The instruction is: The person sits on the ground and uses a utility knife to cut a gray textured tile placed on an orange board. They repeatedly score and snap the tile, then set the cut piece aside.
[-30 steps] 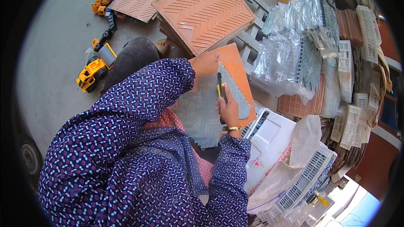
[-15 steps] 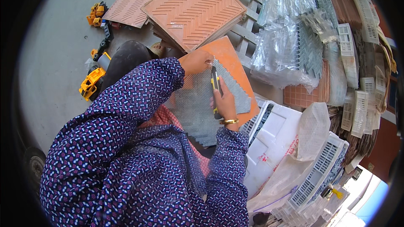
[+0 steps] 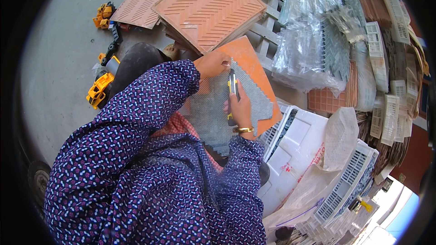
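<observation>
A grey mesh sheet [image 3: 206,113] lies over an orange board [image 3: 261,77] in front of me. My right hand [image 3: 240,109] is wrapped round a black and yellow utility knife [image 3: 232,86], its tip end pointing away from me toward the sheet's far corner. At that corner my left hand [image 3: 213,65] is closed, with thumb and finger pinched together near the sheet's edge. What the pinch holds is too small to make out. A gold bracelet [image 3: 244,129] circles my right wrist.
Herringbone-patterned terracotta-coloured panels [image 3: 209,9] are stacked beyond the board, on a grey pallet [image 3: 263,31]. Plastic-wrapped bundles [image 3: 304,50] stand to the right. A white foam box [image 3: 295,140] is near my right arm. Yellow toy vehicles [image 3: 100,90] lie on the floor at left.
My right hand and the knife have shifted slightly, and the knife stands a little more upright. My left hand stays pinched at nearly the same corner.
</observation>
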Motion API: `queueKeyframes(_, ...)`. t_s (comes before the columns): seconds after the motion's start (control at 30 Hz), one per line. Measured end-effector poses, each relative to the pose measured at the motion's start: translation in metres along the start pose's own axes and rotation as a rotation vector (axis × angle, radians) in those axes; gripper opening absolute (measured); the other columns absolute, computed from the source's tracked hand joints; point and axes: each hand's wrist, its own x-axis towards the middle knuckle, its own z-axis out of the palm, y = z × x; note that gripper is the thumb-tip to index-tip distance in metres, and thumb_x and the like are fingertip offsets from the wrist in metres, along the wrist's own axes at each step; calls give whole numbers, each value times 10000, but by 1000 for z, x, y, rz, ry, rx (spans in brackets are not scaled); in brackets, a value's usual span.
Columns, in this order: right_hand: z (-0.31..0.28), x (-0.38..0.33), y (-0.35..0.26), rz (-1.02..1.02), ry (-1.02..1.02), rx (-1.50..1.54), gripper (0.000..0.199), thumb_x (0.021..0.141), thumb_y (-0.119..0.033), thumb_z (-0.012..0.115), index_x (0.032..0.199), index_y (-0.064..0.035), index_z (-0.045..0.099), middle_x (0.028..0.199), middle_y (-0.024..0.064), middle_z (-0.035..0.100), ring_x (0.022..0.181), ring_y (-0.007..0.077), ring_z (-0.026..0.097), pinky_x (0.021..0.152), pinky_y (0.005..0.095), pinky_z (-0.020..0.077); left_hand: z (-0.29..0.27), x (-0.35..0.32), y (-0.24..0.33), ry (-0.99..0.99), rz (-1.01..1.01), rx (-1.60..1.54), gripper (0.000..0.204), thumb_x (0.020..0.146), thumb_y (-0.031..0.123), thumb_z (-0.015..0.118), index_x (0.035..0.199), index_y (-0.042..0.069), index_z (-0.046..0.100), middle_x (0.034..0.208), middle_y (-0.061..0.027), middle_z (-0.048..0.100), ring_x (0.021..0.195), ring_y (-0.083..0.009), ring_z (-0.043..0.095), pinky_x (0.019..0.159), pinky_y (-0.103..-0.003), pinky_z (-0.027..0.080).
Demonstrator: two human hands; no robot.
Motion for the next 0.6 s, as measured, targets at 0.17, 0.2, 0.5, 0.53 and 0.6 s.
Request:
queueKeyframes(0.17,0,-1,-1,-3,14,-47,474,863,-108,466,1326,-97,365,566,49,536,427,110,520,398,242,435,-2,-1,2,7,-23,-7,131,742,149,601,807,35,607,772,-127,603,746,-288,582,662,-360,457)
queueKeyframes(0.2,0,-1,-1,-12,11,-62,479,861,-101,460,1329,-93,358,568,49,535,429,110,520,401,243,436,-1,-1,1,5,-17,-11,131,741,150,602,808,37,608,774,-127,603,745,-288,583,660,-360,458)
queueKeyframes(0.5,4,-2,-3,-7,-2,-85,524,844,-80,419,1355,-88,302,592,50,530,439,116,517,414,252,438,1,-1,1,31,-19,-32,119,731,149,611,798,52,613,764,-124,610,726,-290,589,651,-361,462)
queueKeyframes(0.53,5,-3,-4,-6,-4,-98,527,847,-95,421,1359,-97,298,595,47,527,447,114,517,417,250,436,1,-1,0,34,-14,-27,117,731,148,611,796,51,612,761,-124,610,724,-290,589,651,-361,462)
queueKeyframes(0.6,6,-4,-6,-13,-6,-118,533,848,-106,419,1364,-106,290,599,45,527,456,114,519,420,249,436,1,-2,-4,25,-30,-33,118,731,148,610,799,52,613,766,-126,611,726,-289,590,651,-360,462)
